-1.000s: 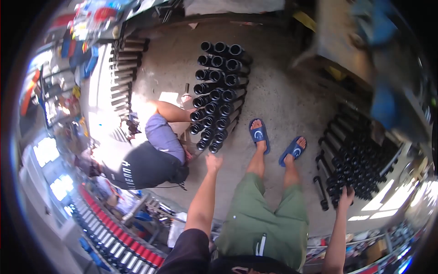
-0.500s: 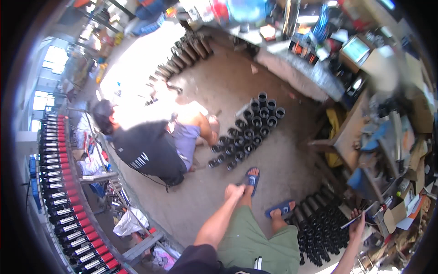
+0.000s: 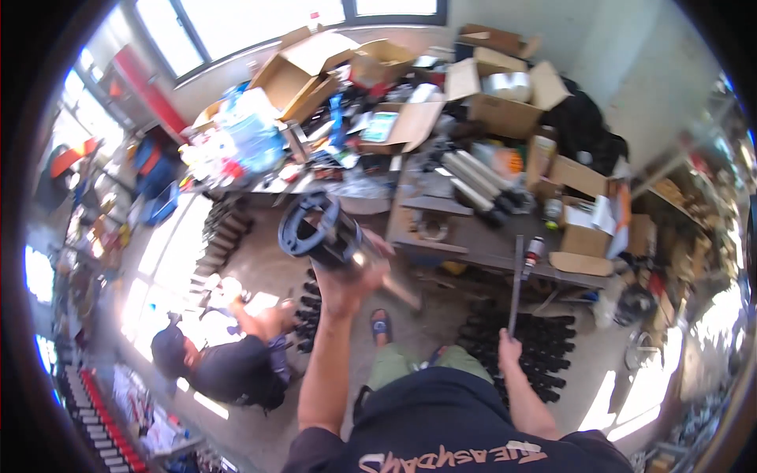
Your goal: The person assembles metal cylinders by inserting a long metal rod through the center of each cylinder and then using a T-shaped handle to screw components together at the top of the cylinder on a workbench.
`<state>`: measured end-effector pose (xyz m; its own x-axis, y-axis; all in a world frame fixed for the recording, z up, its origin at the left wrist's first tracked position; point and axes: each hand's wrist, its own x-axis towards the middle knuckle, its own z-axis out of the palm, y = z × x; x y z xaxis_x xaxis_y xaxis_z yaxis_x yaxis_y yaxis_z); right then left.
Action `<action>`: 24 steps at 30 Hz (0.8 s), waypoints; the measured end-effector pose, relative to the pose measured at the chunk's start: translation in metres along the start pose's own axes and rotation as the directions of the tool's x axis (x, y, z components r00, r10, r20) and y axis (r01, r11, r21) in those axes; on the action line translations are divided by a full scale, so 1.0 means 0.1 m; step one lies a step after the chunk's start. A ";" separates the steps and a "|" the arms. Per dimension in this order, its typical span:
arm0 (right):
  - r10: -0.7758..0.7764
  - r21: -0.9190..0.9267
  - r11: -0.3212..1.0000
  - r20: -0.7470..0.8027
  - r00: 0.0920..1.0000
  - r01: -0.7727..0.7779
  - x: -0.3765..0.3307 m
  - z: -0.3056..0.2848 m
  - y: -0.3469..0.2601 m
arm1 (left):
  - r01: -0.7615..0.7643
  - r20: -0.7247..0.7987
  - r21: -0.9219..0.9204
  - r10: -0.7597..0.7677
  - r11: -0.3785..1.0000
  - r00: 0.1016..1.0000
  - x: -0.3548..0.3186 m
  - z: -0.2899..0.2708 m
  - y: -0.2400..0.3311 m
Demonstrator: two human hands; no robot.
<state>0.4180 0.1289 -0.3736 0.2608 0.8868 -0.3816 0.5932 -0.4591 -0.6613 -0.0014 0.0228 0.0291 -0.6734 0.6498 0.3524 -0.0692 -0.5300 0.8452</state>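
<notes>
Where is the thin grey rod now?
In the head view, right of centre: the thin grey rod is in the right hand, left of a small bottle.

1 left hand [image 3: 345, 290], 1 right hand [image 3: 510, 350], 1 held tube [image 3: 334, 241], 1 held rod [image 3: 516, 285] and 1 crouching person [image 3: 236, 369] show.

Large, pale orange lettering [image 3: 453, 459] runs across your dark shirt [image 3: 438, 406] — along the lower edge of the view. The label on the small red-and-white bottle [image 3: 534, 251] — too small to read.
</notes>
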 end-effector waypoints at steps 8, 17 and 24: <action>-0.199 -0.013 0.980 -0.067 0.978 0.198 -1.18 -1.03 0.31 | 0.074 0.005 0.118 -0.075 0.990 0.997 1.37 0.54 -1.43; -0.298 0.128 0.940 -0.149 0.943 0.317 -1.71 -0.91 -0.33 | 0.254 -0.087 0.423 -0.239 0.870 0.967 2.00 0.75 -1.90; -0.411 0.035 0.909 -0.080 0.908 0.415 -1.66 -1.09 -1.26 | -0.020 0.449 0.302 -0.124 0.953 0.885 1.25 0.71 -1.59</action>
<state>0.3835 0.0455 -0.1567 0.0542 0.9983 -0.0230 0.6211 -0.0517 -0.7821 -0.0221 0.2275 -0.0326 -0.2570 0.8851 0.3879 0.1703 -0.3536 0.9198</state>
